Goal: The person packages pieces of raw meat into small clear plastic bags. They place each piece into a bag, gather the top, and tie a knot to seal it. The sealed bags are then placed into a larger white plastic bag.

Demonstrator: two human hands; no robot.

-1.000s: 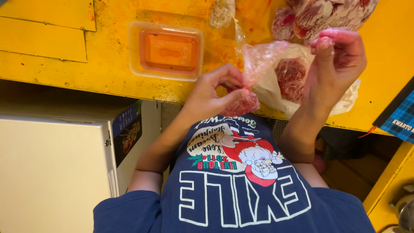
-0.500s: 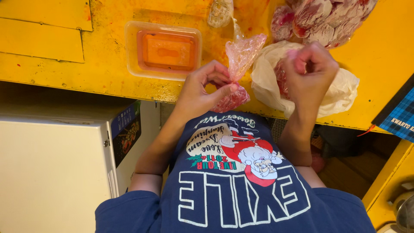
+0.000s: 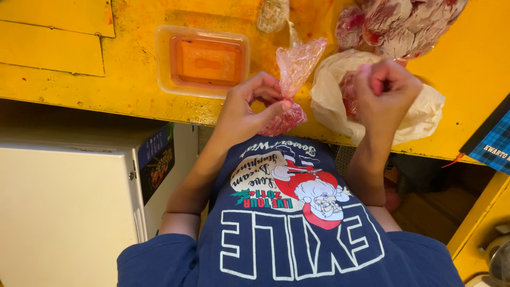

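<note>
1. Small plastic bag (image 3: 289,93) of red, meat-like pieces is being held at the near edge of the yellow desk (image 3: 64,79), right of the clear tray (image 3: 202,61); its filled bottom is hanging just off the edge.
2. Its twisted neck is being pinched by the left hand (image 3: 247,109); soft, light and likely slippery film is being judged, so the neck is best gripped.
3. The right hand (image 3: 385,90) is being kept curled into a fist above the white bag (image 3: 425,109); whether anything is pinched cannot be told.
</note>
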